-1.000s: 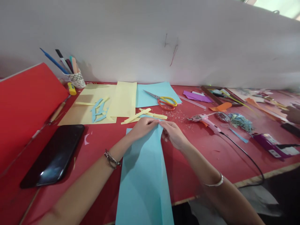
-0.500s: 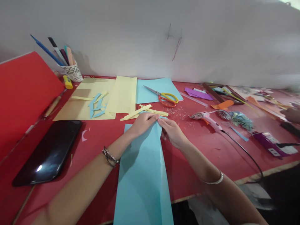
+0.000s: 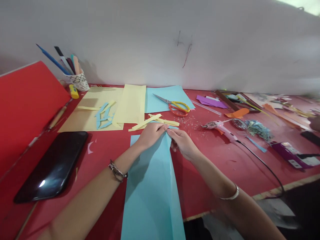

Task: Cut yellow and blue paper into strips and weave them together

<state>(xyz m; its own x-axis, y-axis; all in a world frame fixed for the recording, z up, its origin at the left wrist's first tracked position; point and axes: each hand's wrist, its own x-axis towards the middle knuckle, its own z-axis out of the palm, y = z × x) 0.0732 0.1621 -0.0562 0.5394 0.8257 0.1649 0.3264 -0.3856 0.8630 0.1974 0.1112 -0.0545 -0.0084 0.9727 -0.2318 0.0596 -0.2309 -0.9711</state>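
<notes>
A long light-blue paper sheet [image 3: 150, 190] runs from the table toward me, with a fold along its right side. At its far right corner, my left hand [image 3: 153, 135] pinches the edge between thumb and fingers. Right beside it, my right hand [image 3: 183, 141] is closed on the same corner, the fingertips of both hands nearly touching. Just beyond the hands lie yellow paper strips [image 3: 147, 121] and part of a blue strip. Scissors [image 3: 176, 105] with red and yellow handles rest on another blue sheet [image 3: 160, 100] behind.
A black phone [image 3: 52, 166] lies at left, near a red board [image 3: 27, 110] and a pen cup [image 3: 78, 81]. Yellow sheets [image 3: 132, 103] are at the back. To the right are a corded pink glue gun [image 3: 222, 130], a purple power strip [image 3: 287, 155] and another person's hand [image 3: 315, 122].
The camera view has shifted slightly, so the scene sits a little lower. Both hands keep their pinch at the blue sheet's corner, with hardly any movement.
</notes>
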